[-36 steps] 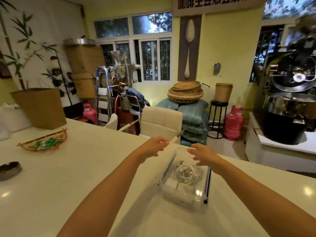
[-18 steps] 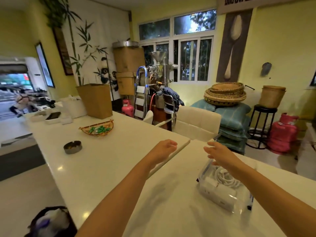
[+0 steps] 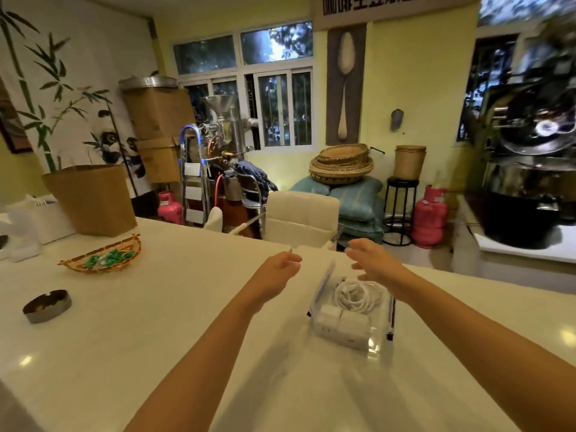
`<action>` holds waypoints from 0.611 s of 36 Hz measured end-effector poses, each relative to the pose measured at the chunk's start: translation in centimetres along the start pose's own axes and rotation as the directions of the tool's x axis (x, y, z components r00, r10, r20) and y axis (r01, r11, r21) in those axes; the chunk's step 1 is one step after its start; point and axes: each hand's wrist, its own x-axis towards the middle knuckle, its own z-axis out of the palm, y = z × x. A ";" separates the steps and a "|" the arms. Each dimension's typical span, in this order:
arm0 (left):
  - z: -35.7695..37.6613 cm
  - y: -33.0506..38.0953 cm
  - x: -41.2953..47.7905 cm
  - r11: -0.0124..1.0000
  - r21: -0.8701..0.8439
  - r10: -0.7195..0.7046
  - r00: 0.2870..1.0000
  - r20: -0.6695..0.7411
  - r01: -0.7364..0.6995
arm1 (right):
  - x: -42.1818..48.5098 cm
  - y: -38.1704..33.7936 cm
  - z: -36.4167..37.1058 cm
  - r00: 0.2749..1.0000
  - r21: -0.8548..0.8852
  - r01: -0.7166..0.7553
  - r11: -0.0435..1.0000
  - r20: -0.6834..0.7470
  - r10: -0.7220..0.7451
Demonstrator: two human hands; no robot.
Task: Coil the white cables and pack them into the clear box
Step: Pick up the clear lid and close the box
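Note:
A clear box (image 3: 378,349) stands on the white table (image 3: 156,322) right of centre. Inside it lie coiled white cables (image 3: 357,294) at the far end and white power adapters (image 3: 341,327) at the near end. My right hand (image 3: 372,258) hovers over the box's far end with fingers spread and nothing in it. My left hand (image 3: 279,268) floats left of the box, above the table, fingers loosely curled and empty. Neither hand touches the box.
A woven basket of green sweets (image 3: 104,257) and a metal ashtray (image 3: 46,305) sit on the table's left side. A brown paper bag (image 3: 90,198) stands farther back. A white chair (image 3: 302,213) faces the table's far edge.
The view swung left and then back right. Both hands stay empty near the box; the right hand's fingers have spread wider above the cables.

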 end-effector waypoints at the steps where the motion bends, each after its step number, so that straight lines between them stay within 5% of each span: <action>1: 0.7 0.5 0.3 1.000 -0.007 0.015 1.000 0.019 -0.015 | -0.3 0.3 -0.8 1.000 -0.014 -0.005 1.000 -0.017 0.004; 22: 19.2 12.1 4.0 0.959 -0.168 0.271 0.910 0.315 -0.227 | -9.6 8.4 -18.3 0.877 -0.008 -0.220 0.975 -0.440 0.194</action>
